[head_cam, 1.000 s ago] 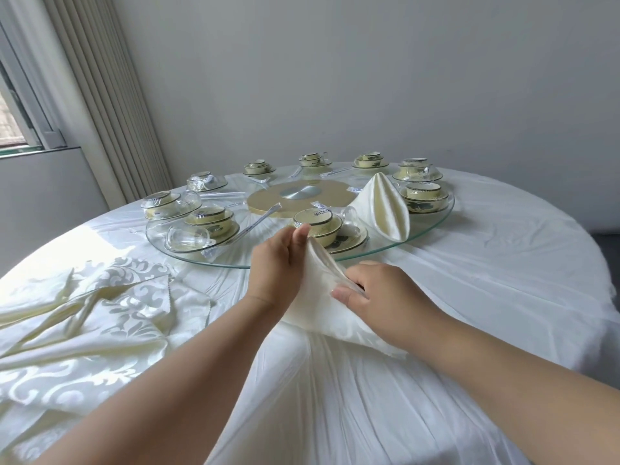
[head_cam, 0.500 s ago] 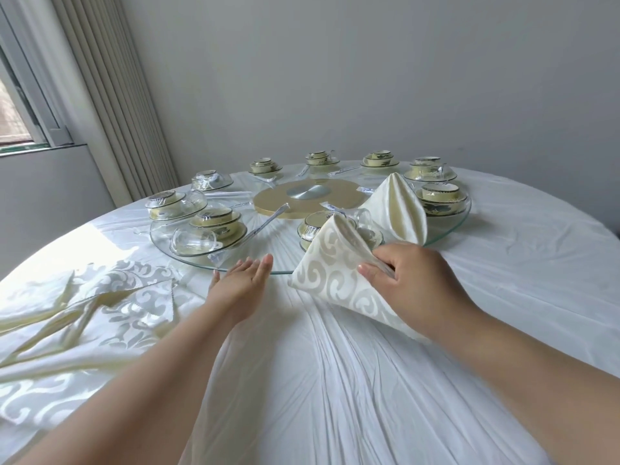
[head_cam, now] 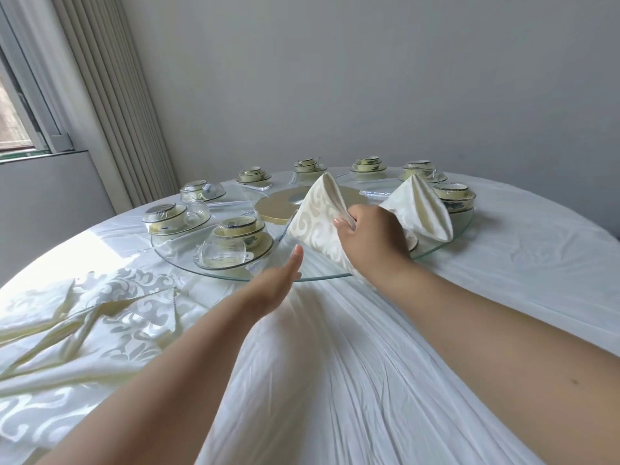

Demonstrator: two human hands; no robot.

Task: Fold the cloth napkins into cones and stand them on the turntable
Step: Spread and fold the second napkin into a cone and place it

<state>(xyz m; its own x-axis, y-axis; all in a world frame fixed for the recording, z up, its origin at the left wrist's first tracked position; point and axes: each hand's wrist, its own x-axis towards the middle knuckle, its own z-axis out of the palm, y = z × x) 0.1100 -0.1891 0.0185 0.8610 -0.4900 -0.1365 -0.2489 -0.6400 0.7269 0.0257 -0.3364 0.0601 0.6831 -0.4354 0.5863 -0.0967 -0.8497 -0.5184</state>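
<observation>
My right hand (head_cam: 372, 239) grips a cream cone-folded napkin (head_cam: 315, 223) with a swirl pattern, holding it upright over the near edge of the glass turntable (head_cam: 174, 255). The cone's tip points up and away. My left hand (head_cam: 275, 286) is open and flat, fingertips at the turntable's near rim just left of the cone, not touching the cloth. A second cone napkin (head_cam: 419, 209) stands on the turntable to the right, behind my right hand.
Several wrapped bowl and plate sets (head_cam: 238, 234) ring the turntable around a gold hub (head_cam: 285, 204). Unfolded patterned napkins (head_cam: 100, 317) lie in a heap at the left on the white tablecloth (head_cam: 335, 380). A window and blinds are at the left.
My left hand let go of the napkin and dropped flat to the turntable rim. My right hand lifted the folded cone forward onto the turntable's near edge.
</observation>
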